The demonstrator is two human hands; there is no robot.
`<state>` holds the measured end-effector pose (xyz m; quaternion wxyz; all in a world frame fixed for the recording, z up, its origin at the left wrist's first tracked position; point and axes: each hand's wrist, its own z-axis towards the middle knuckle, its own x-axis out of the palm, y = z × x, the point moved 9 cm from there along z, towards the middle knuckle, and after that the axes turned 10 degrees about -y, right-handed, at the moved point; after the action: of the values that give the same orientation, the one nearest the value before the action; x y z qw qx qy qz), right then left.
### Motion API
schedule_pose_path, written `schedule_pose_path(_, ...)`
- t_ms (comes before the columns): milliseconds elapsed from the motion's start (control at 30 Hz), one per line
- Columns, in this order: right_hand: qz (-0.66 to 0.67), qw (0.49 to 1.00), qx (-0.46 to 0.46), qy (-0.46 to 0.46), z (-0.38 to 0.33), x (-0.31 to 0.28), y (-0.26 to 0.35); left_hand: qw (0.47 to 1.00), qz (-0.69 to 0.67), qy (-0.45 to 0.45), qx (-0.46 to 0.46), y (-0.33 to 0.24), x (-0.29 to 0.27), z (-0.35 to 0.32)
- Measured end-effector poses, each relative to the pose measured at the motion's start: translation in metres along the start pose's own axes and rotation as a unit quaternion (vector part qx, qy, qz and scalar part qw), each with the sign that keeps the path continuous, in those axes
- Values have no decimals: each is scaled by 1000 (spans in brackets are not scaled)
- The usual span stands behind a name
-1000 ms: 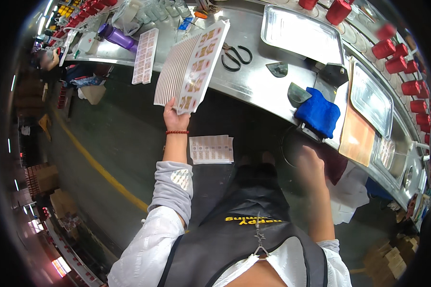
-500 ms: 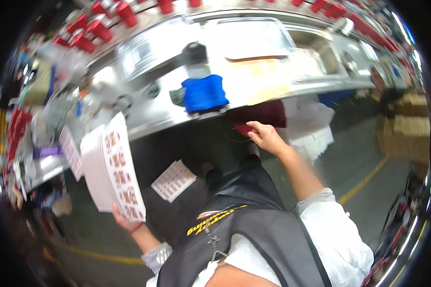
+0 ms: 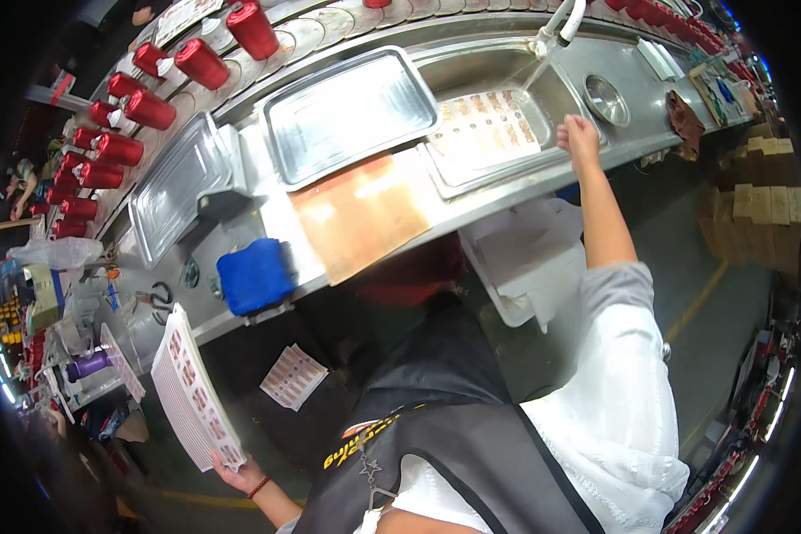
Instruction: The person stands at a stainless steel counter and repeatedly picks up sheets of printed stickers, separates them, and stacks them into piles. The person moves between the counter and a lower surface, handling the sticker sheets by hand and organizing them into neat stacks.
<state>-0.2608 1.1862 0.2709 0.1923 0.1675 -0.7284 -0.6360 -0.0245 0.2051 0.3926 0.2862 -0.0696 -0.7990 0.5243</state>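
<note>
Two hands are in view, well apart from each other, and nearest to the body is the left hand point(image 3: 238, 472), which grips the lower end of a stack of printed sheets point(image 3: 191, 392), with the thumb upon the printed face. This stack is tilted, and its long axis goes from these fingers away toward the upper left, outside the front edge of the metal table point(image 3: 307, 289). Some loose sheets point(image 3: 294, 376) lie lower down, between the stack and the dark apron point(image 3: 436, 365). Farther off, the right hand point(image 3: 579, 141) is above the front right part of the sink point(image 3: 556, 89); its fingers are curled inward, loosely clenched, and I see nothing in them. Directly to the left of these fingers, in the sink, is a wet printed sheet point(image 3: 485, 129), near to them but apart; the right hand is clearly the nearer one to it. Its long axis I cannot tell surely, because of the glare. Behind it the tap point(image 3: 556, 31) lets water run down. Compared with half a second ago, the right hand has risen from below the table edge to the sink, while the left hand still keeps its stack.
</note>
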Motion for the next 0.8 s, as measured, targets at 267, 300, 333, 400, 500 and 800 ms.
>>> schedule_pose_path(267,-110,994,22,-6,182,82,-5,995,40,-70,64,21,25,-97)
schedule_pose_path(300,-95,995,29,-2,193,89,-9,996,37,-67,56,22,24,-101)
schedule_pose_path(333,-76,996,42,7,207,96,-16,996,33,-63,44,24,28,-105)
schedule_pose_path(400,-28,998,25,52,233,107,-22,994,29,-90,46,36,57,-126)
schedule_pose_path(500,29,998,12,56,247,124,-34,992,28,-108,61,37,76,-146)
schedule_pose_path(800,-4,1000,-5,-8,267,124,-37,988,62,-115,84,33,66,-155)
